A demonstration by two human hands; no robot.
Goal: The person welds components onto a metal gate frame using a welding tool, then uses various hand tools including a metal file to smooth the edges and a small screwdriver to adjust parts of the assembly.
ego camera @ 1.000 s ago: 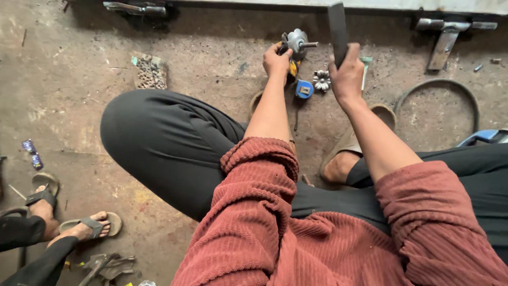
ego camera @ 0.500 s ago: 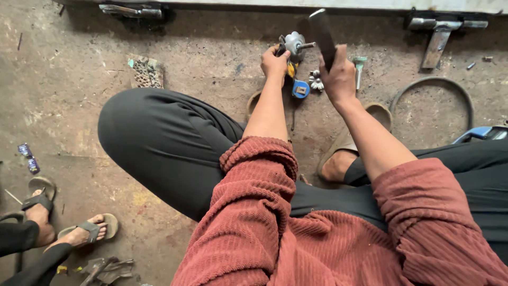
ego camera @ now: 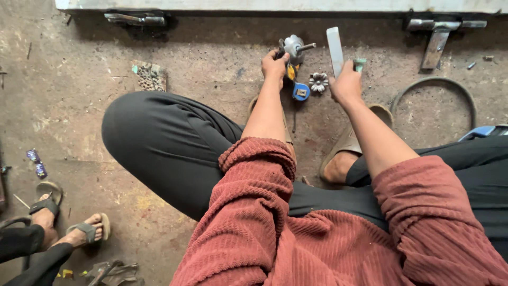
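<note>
The left hand [ego camera: 274, 64] is gripping a grey metal angle grinder [ego camera: 292, 48] (steadying it on the floor), while the right hand [ego camera: 346, 83] is holding a flat grey metal bar [ego camera: 335, 50] upright beside it.

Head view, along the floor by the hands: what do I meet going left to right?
Perforated metal scrap → left hand on the angle grinder → metal flower piece → right hand holding a flat bar → metal ring.
</note>
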